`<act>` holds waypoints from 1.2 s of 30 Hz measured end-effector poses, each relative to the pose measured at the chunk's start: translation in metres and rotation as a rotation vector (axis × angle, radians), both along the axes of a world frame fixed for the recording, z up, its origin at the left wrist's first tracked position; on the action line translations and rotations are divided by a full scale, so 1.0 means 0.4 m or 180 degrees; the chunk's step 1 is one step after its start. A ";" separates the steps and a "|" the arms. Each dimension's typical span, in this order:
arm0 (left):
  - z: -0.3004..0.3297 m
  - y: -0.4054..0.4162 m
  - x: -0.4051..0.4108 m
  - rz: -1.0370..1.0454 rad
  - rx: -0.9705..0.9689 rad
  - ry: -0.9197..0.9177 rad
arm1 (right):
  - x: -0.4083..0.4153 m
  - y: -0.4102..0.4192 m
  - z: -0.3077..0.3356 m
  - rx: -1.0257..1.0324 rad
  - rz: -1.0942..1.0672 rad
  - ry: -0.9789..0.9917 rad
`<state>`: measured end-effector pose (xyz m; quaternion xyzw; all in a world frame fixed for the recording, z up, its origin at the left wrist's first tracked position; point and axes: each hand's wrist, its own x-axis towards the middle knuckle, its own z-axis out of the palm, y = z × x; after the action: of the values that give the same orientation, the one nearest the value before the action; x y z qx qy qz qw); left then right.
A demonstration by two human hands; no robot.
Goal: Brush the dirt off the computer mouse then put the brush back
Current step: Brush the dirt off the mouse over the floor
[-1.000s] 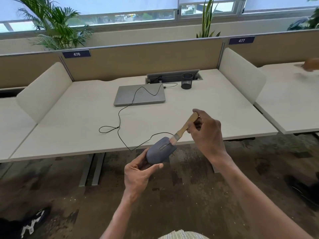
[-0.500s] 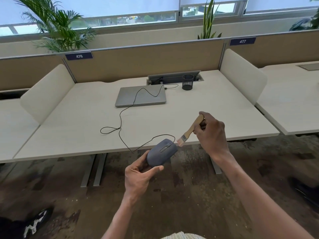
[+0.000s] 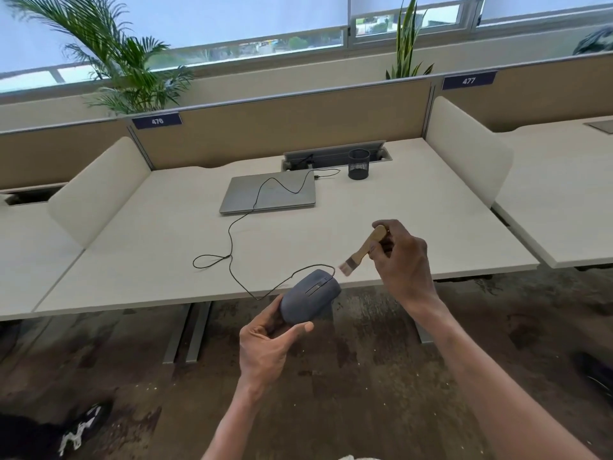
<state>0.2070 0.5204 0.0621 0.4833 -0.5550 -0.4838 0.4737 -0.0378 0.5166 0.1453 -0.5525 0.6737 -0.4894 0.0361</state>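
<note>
Head view shows the brushing step in hand: the left hand [image 3: 265, 346] grips the grey computer mouse [image 3: 310, 295] by its rear, held in the air just off the near edge of the worktop [image 3: 431, 227]. The right hand [image 3: 401, 257] pinches the wooden brush [image 3: 363, 249] by its handle — bristles blurred, just beside the mouse's front, not touching. Next, I judge, the bristles must meet the shell again; afterwards the brush probably belongs in the mesh cup [image 3: 359, 164].
</note>
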 end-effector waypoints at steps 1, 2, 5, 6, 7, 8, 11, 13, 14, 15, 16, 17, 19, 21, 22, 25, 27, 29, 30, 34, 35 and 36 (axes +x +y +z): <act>0.001 0.006 -0.014 0.0032 -0.0005 0.0026 | -0.013 0.004 0.000 -0.0016 0.0019 -0.0018; 0.001 0.013 -0.028 0.0056 -0.0015 0.0044 | -0.026 0.009 -0.001 -0.0015 0.0044 -0.0033; -0.001 0.037 -0.075 0.0163 -0.0029 0.0209 | -0.067 0.029 -0.004 -0.0019 0.0130 -0.0085; -0.001 0.046 -0.092 0.0226 0.0002 0.0303 | -0.081 0.036 -0.004 -0.0018 0.0148 -0.0083; 0.000 0.055 -0.109 0.0292 0.0019 0.0374 | -0.095 0.042 -0.005 -0.0022 0.0155 -0.0071; 0.001 0.065 -0.127 0.0352 0.0011 0.0390 | -0.110 0.048 -0.007 -0.0021 0.0154 -0.0062; -0.002 0.090 -0.178 0.0514 -0.0022 0.0319 | -0.153 0.066 -0.011 -0.0004 0.0172 -0.0087; -0.007 0.100 -0.204 0.0689 0.0002 0.0349 | -0.175 0.077 -0.015 0.0011 0.0210 -0.0114; -0.010 0.104 -0.217 0.0790 0.0016 0.0379 | -0.186 0.083 -0.017 0.0009 0.0232 -0.0127; -0.014 0.107 -0.230 0.0876 0.0033 0.0400 | -0.196 0.087 -0.020 0.0015 0.0250 -0.0140; -0.016 0.110 -0.243 0.0957 0.0045 0.0402 | -0.205 0.091 -0.022 0.0029 0.0264 -0.0148; -0.017 0.113 -0.256 0.1029 0.0056 0.0395 | -0.213 0.094 -0.024 0.0045 0.0275 -0.0154; -0.015 0.120 -0.277 0.1149 0.0070 0.0385 | -0.224 0.097 -0.027 0.0052 0.0289 -0.0162; -0.013 0.121 -0.293 0.1231 0.0042 0.0342 | -0.235 0.094 -0.030 0.0034 0.0280 -0.0137; -0.013 0.120 -0.299 0.1260 0.0027 0.0302 | -0.239 0.089 -0.030 0.0033 0.0271 -0.0123; -0.006 0.107 -0.309 0.1324 -0.0003 0.0258 | -0.251 0.069 -0.030 0.0022 0.0267 -0.0164; -0.001 0.087 -0.313 0.1335 -0.0015 0.0248 | -0.255 0.051 -0.027 0.0013 0.0252 -0.0195; 0.005 0.062 -0.316 0.1347 -0.0054 0.0227 | -0.256 0.034 -0.024 0.0008 0.0237 -0.0210; 0.007 0.049 -0.320 0.1343 -0.0076 0.0225 | -0.257 0.024 -0.022 0.0004 0.0227 -0.0229; 0.013 -0.016 -0.333 0.1309 -0.0171 0.0248 | -0.259 -0.020 -0.019 -0.0014 0.0158 -0.0202; 0.014 -0.035 -0.335 0.1301 -0.0191 0.0261 | -0.260 -0.032 -0.017 -0.0008 0.0140 -0.0180; 0.016 -0.054 -0.338 0.1290 -0.0211 0.0286 | -0.260 -0.044 -0.014 0.0001 0.0122 -0.0169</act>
<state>0.0719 0.4988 0.0684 0.5471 -0.4404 -0.3812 0.6012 -0.1417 0.4989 0.1397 -0.5521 0.6620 -0.5029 0.0634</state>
